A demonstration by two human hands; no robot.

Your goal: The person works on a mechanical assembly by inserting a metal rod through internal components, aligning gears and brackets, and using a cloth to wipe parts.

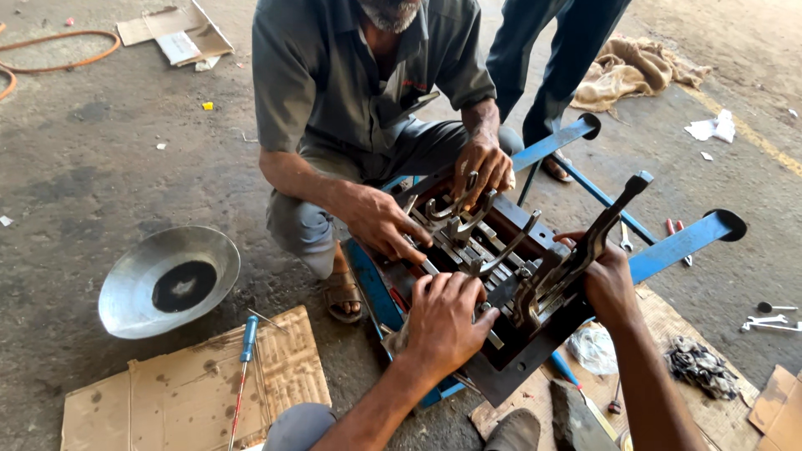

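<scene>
A dark metal housing with shift rails and forks inside rests on a blue steel stand in the middle of the view. My left hand presses down on the rails at the near side. My right hand grips a large shift fork that sticks up at the right. Across from me a crouching person in a grey shirt has one hand on the rails and the other hand on a fork at the far side.
A metal bowl sits on the concrete at left, next to cardboard with a blue-handled screwdriver. Spanners and a rag lie at right. A second person's legs stand behind; burlap lies beyond.
</scene>
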